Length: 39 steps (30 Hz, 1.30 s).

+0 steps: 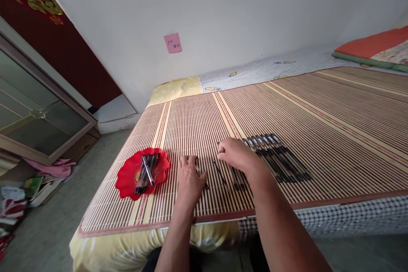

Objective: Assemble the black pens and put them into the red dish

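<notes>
My left hand [190,176] rests low over the bamboo mat, fingers bent, with its thumb against a pen [206,186] partly covered by the hand. My right hand [237,153] is closed in a pinch above the upper ends of a few dark pens [236,180]; what its fingertips hold is hidden. Between the hands lies a thin, dark, slim stick [219,173], perhaps a pen part. To the right of my right hand, several black-and-clear pens [283,161] lie side by side in a slanted row. A red scalloped plate [126,178] at left bears several more pens [147,174].
The striped bamboo mat [194,123] covers a bed with a yellow and checked sheet [178,87]. A folded orange quilt [369,44] sits at the far right. A pink note [173,43] is on the wall. At left stand a glass-panelled door [41,110] and floor clutter [38,178].
</notes>
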Each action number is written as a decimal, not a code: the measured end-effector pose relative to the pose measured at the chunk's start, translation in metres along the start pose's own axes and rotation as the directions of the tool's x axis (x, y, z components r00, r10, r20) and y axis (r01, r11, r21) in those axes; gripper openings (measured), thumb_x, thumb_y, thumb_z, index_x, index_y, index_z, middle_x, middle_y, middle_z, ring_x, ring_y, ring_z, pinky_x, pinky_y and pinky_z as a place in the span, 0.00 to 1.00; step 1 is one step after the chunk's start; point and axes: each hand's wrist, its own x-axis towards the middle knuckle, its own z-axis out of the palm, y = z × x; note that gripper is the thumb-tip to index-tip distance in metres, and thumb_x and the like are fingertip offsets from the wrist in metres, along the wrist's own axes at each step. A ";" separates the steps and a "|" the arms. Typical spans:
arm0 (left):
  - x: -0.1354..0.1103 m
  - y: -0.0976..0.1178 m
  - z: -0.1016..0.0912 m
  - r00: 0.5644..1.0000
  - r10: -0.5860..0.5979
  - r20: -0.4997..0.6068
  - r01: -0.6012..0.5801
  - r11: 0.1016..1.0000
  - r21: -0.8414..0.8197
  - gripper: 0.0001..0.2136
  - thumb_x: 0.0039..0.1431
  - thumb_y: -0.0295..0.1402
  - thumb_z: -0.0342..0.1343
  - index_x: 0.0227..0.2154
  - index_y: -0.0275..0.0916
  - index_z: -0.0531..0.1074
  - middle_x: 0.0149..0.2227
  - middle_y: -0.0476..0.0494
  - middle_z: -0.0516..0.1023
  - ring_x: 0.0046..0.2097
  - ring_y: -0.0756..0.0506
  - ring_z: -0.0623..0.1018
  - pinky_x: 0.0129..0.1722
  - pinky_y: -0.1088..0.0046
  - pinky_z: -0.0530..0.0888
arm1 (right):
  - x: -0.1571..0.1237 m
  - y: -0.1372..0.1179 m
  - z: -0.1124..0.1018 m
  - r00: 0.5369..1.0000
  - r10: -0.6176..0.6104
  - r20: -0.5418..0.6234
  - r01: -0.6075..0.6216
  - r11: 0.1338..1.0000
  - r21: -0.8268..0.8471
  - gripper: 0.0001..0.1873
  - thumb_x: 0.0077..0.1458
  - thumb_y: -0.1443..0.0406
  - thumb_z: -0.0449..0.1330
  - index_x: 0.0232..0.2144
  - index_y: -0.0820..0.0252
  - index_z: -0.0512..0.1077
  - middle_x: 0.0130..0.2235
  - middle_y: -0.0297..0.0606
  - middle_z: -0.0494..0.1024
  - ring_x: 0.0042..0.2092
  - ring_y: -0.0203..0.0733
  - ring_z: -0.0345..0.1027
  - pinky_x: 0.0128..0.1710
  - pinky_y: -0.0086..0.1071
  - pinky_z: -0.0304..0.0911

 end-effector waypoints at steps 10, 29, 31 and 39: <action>0.003 0.004 -0.010 0.948 -0.300 0.107 0.301 0.954 0.007 0.06 0.58 0.29 0.60 0.27 0.40 0.69 0.32 0.39 0.78 0.39 0.37 0.79 0.39 0.65 0.69 | 0.015 -0.008 0.031 0.993 0.080 0.087 -0.064 0.983 -0.171 0.13 0.48 0.70 0.73 0.20 0.59 0.72 0.22 0.43 0.76 0.30 0.50 0.78 0.28 0.36 0.64; 0.007 -0.003 -0.005 0.960 -0.219 0.173 0.269 0.564 -0.780 0.05 0.55 0.34 0.56 0.32 0.39 0.68 0.25 0.54 0.67 0.26 0.52 0.66 0.27 0.77 0.63 | 0.014 0.018 0.014 0.991 0.130 0.019 -0.125 0.980 -0.151 0.15 0.60 0.64 0.61 0.21 0.58 0.70 0.23 0.39 0.71 0.25 0.40 0.66 0.25 0.34 0.52; 0.006 0.003 -0.005 0.963 -0.197 0.187 0.266 0.550 -0.792 0.07 0.54 0.36 0.58 0.32 0.39 0.69 0.26 0.54 0.66 0.28 0.52 0.66 0.28 0.77 0.63 | 0.014 0.023 0.011 0.990 0.138 0.018 -0.134 0.981 -0.137 0.15 0.60 0.64 0.61 0.21 0.58 0.70 0.22 0.37 0.69 0.24 0.39 0.64 0.26 0.33 0.52; 0.005 0.014 -0.005 0.953 -0.191 0.235 0.302 0.551 -0.778 0.08 0.52 0.38 0.58 0.27 0.39 0.67 0.23 0.55 0.62 0.25 0.52 0.60 0.26 0.75 0.58 | 0.015 0.020 0.018 0.981 0.166 0.099 -0.156 0.982 -0.104 0.18 0.60 0.67 0.62 0.18 0.57 0.65 0.19 0.31 0.59 0.21 0.36 0.54 0.25 0.35 0.46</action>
